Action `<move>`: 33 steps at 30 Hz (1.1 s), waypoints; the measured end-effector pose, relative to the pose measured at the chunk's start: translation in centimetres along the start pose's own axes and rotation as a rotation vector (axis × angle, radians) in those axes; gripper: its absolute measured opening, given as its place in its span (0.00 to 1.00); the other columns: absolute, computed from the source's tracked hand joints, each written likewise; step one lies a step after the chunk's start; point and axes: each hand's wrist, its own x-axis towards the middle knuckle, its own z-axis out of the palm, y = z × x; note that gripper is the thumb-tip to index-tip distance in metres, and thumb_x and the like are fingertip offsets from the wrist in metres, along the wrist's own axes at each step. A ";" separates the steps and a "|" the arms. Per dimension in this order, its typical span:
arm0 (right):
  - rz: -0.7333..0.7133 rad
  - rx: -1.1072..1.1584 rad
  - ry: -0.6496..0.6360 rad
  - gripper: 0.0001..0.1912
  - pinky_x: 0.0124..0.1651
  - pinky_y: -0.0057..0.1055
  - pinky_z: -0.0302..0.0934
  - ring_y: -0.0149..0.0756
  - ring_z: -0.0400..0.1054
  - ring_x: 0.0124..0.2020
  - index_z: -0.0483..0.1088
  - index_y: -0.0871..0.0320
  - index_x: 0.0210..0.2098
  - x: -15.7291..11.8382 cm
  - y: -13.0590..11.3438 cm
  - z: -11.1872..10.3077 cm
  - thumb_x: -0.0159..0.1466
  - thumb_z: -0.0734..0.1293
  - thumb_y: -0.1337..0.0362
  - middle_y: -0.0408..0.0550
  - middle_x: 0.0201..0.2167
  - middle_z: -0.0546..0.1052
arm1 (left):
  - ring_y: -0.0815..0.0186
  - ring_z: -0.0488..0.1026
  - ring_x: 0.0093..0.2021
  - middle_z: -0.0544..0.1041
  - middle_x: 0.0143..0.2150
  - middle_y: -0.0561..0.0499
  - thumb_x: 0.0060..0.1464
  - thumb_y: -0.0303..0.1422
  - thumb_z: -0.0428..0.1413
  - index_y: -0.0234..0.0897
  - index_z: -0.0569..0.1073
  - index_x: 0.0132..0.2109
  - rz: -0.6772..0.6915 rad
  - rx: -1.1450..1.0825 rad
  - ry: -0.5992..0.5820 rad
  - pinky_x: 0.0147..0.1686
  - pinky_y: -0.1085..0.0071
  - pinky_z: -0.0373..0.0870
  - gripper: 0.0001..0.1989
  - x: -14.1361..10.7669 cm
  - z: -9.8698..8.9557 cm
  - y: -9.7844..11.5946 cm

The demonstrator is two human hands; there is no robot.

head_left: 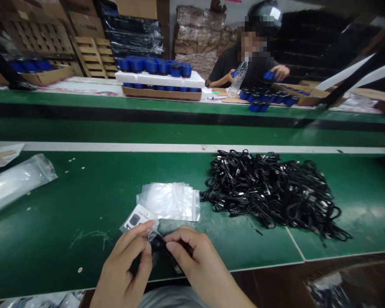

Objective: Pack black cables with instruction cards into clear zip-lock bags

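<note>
Near the front edge of the green table, my left hand [123, 263] is closed on a small clear plastic bag [152, 231]. A white printed card [139, 217] with a dark device pictured on it shows at the bag's far side. Fingers and thumb of my right hand [202, 256] pinch a black cable [158, 243] at the bag's mouth. Part of the cable is hidden behind my fingers, so how far it sits inside I cannot tell. Just beyond my hands lies a fanned stack of clear zip bags [170, 201]. A large heap of coiled black cables [263, 188] spreads to the right.
A big plastic packet [19, 182] lies at the left. Across a white ledge [115, 147], a person [234, 64] handles blue round items [269, 97] beside a clear bottle [239, 79]. Trays of blue items [160, 79] stand there too. Below the front edge, a box [330, 288] holds bagged cables.
</note>
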 end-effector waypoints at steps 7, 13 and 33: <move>-0.286 -0.396 0.134 0.10 0.32 0.35 0.66 0.41 0.69 0.30 0.74 0.61 0.35 -0.1 0.8 2.1 0.62 0.61 0.75 0.51 0.28 0.75 | 0.61 0.69 0.53 0.68 0.56 0.46 0.58 0.28 0.48 0.41 0.67 0.34 0.055 0.074 0.035 0.46 0.68 0.71 0.06 0.0 0.0 0.5; -0.292 -0.285 0.143 0.10 0.33 0.32 0.66 0.39 0.68 0.30 0.74 0.60 0.33 0.2 0.9 2.2 0.62 0.62 0.74 0.50 0.28 0.75 | 0.60 0.67 0.51 0.67 0.55 0.45 0.56 0.25 0.49 0.40 0.68 0.33 0.107 0.082 0.050 0.45 0.68 0.69 0.06 0.0 0.5 0.8; -0.229 0.070 -0.092 0.18 0.37 0.27 0.67 0.35 0.73 0.33 0.73 0.56 0.42 -0.3 0.2 0.9 0.61 0.57 0.77 0.46 0.32 0.77 | 0.60 0.64 0.43 0.61 0.57 0.43 0.55 0.25 0.48 0.38 0.70 0.28 0.009 -0.034 0.121 0.41 0.61 0.67 0.10 -0.7 0.1 2.6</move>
